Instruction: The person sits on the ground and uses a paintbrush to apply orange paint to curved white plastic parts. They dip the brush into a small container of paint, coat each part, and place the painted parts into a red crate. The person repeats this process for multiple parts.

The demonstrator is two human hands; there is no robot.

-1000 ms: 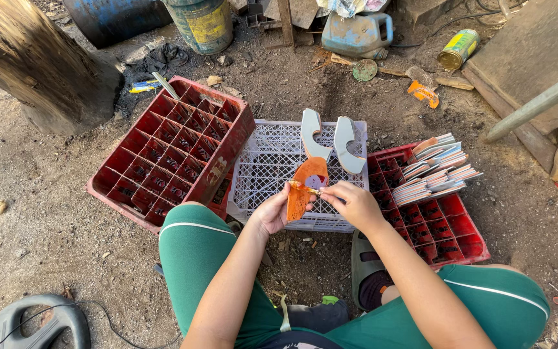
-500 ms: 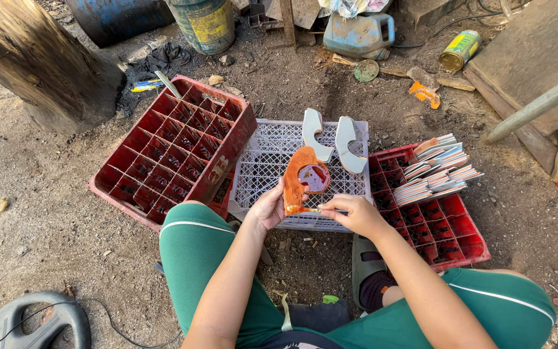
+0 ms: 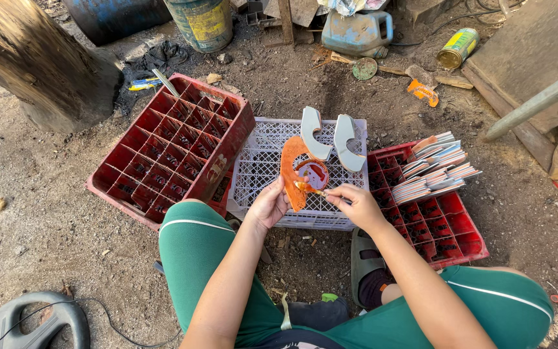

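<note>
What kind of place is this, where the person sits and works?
Probably an outdoor yard workshop. The ground is bare dirt, a tree trunk stands close by, and drums, a jerrycan and wood scraps lie around the crates used as a workbench.

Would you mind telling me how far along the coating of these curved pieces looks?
Done: none visibly set aside. In hand: the left hand holds an orange-coated curved piece over a small open tin while the right hand works a thin applicator at it. Left: two pale uncoated pieces on the white crate, perhaps the stacked sheets too.
</note>
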